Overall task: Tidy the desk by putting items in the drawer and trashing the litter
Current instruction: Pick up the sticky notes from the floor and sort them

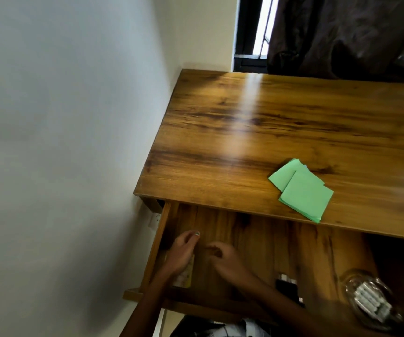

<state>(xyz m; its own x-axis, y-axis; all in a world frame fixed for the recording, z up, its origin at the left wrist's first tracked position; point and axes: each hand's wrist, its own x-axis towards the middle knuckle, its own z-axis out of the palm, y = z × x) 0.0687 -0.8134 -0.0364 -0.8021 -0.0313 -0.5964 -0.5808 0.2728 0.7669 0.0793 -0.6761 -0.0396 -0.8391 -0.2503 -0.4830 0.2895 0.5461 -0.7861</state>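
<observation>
The wooden drawer [264,239] under the desk [269,132] is pulled out. My left hand [182,251] is inside its left end and lies on a flat, pale patterned packet [186,276], whose far part the hand hides. My right hand [227,260] hovers just to the right over the drawer floor, fingers loosely curled with nothing in them. A small stack of green paper squares [301,190] lies on the desk near its front edge.
A clear glass dish [371,300] holding white pieces sits in the drawer's right part, with a small black item [287,287] to its left. A white wall [62,142] runs close along the left. A dark curtain [342,32] hangs behind the desk.
</observation>
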